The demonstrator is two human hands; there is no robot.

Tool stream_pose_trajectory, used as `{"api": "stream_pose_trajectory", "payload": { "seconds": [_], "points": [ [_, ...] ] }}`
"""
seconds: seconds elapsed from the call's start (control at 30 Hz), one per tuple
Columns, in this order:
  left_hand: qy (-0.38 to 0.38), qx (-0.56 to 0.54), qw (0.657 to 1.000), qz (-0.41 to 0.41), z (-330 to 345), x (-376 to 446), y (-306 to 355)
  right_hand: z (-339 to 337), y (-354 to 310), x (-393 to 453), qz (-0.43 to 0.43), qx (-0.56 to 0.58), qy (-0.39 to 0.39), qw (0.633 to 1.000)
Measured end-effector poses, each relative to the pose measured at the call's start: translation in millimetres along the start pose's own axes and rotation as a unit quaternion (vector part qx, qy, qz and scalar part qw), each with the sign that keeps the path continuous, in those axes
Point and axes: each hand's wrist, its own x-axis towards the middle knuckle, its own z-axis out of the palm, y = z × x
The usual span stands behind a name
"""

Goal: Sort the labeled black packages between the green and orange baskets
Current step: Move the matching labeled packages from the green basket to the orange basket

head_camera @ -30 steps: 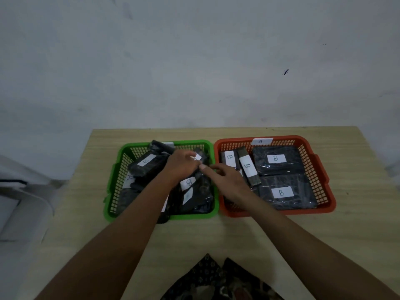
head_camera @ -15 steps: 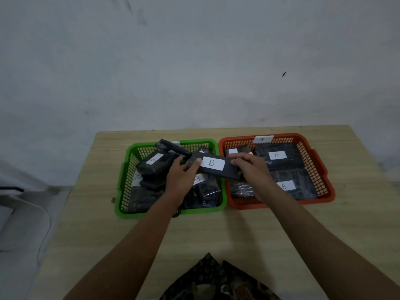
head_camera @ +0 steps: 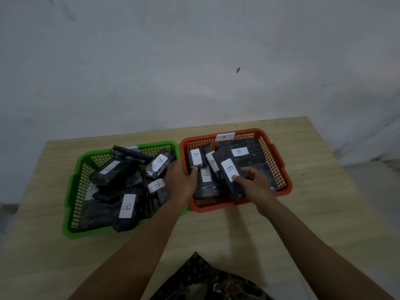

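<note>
The green basket (head_camera: 71,191) on the left holds several black packages, among them one labelled B (head_camera: 127,205) near its front. To its right, the orange basket (head_camera: 280,163) holds several packages labelled B. My right hand (head_camera: 254,184) grips a long black package labelled B (head_camera: 229,169), thumb on its label, and the package slants down into the orange basket. My left hand (head_camera: 180,179) hovers over the two adjoining rims with fingers apart, its thumb tip touching a small B package (head_camera: 195,158).
A white tag marked B (head_camera: 225,137) sits on the orange basket's far rim. Both baskets stand on a light wooden table (head_camera: 313,213) against a pale wall. Patterned dark cloth (head_camera: 205,282) lies at the table's near edge. A sheet marked A (head_camera: 93,189) shows inside the green basket.
The long B package, held over the green basket by both hands, has moved right into the orange basket. My left hand has let go of it; my right hand still holds it.
</note>
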Motion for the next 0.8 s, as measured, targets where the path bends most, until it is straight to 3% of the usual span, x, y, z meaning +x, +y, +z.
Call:
{"api": "stream_pose_trajectory", "payload": {
  "seconds": [0.1, 0.2, 0.4, 0.57, 0.8],
  "points": [
    [-0.019, 0.025, 0.999, -0.027, 12, 4, -8, -5, 6, 27, -0.002, -0.019, 0.056, 0.998],
    [0.014, 0.045, 0.999, -0.01, 21, 5, -11, -2, 7, 54, -0.003, -0.061, 0.062, 0.996],
    [0.071, 0.068, 0.995, 0.012, 27, 5, -14, 18, 5, 94, 0.014, -0.1, 0.036, 0.994],
    [0.1, 0.092, 0.991, 0.019, 29, 6, -16, 31, 14, 94, -0.037, -0.141, -0.006, 0.989],
    [0.056, 0.052, 0.997, 0.016, 20, 6, -13, 40, 15, 76, -0.095, -0.206, -0.001, 0.974]
  ]
}}
